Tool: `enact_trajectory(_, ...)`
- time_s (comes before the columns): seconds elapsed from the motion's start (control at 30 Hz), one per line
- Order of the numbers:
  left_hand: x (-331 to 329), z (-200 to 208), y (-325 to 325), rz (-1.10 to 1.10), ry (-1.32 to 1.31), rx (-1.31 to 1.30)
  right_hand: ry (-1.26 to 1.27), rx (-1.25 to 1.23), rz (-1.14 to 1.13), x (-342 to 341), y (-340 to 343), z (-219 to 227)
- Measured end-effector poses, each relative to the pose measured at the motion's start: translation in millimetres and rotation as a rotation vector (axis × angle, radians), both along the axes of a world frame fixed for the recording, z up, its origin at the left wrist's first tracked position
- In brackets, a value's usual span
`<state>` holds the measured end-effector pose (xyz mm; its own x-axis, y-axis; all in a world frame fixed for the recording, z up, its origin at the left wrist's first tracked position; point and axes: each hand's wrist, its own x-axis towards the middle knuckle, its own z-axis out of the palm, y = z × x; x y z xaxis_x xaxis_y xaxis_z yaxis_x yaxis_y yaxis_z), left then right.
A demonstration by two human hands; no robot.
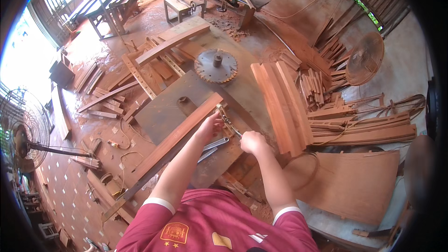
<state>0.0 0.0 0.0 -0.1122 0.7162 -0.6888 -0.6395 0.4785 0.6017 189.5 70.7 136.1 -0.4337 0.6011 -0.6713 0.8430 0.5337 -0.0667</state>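
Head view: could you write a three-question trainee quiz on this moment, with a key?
1. True or false: the right hand is empty.
2. The saw blade beyond the hands is: A) square; B) round and toothed; C) triangular.
3. Fill in: the thing with a round wire cage at the picture's far left is a ____.

Key: 1. False, it grips a metal tool. 2. B. 3. Fan.

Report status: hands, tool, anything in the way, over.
Right grip closed around metal tool. Left grip at its far end. Wrench lying nearby; toothed saw blade beyond.
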Motion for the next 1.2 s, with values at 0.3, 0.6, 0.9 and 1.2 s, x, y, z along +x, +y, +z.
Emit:
enact_trajectory(0.3,-7.8,28.8,21.1,0.03,-0.125,-0.136,0.277,0.178,-0.075,-0.5,-0.1,12.2)
enact_trajectory(0.6,-7.6,34.0,28.0,0.054,-0.139,-0.079,0.329,-0.01,-0.375,-59.5,30.4,-34.6)
enact_trajectory(0.9,-4.6,28.2,32.4,0.301,-0.066,0.033,0.697,-0.069,-0.466,-65.0,35.7,-53.2)
enact_trajectory(1.2,-17.8,18.4,31.7,0.268,-0.121,0.059,0.652,-0.027,-0.426,-67.3,41.3,-55.1)
